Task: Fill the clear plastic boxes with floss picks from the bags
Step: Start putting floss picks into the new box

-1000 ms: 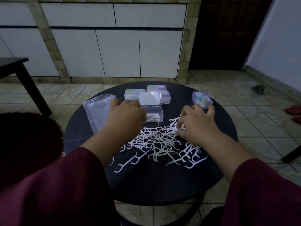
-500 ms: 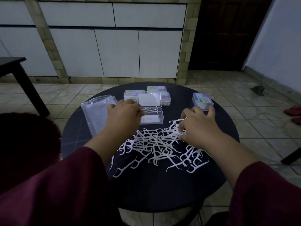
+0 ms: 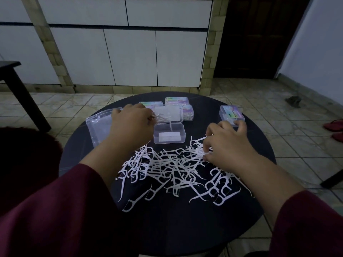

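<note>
A heap of white floss picks (image 3: pixel 174 167) lies spread over the middle of the round black table (image 3: pixel 167 229). Behind it stands an open clear plastic box (image 3: pixel 169 134) with its lid raised; one pick hangs down into it. My left hand (image 3: pixel 130 125) hovers at the box's left rim, shut on a few floss picks. My right hand (image 3: pixel 225 145) rests on the heap's right side, fingertips pinching picks. A clear plastic bag (image 3: pixel 99 127) lies flat to the left, partly under my left hand.
Three closed boxes with colourful labels (image 3: pixel 177 101) sit behind the open one, and another closed box (image 3: pixel 231 115) stands at the back right. A dark table leg (image 3: pixel 24 95) is on the floor at left. Red sandals (image 3: pixel 334 125) lie at far right.
My left hand has lifted a few picks from the heap and carried them up to the open box. My right hand stayed on the heap's right side, gathering picks.
</note>
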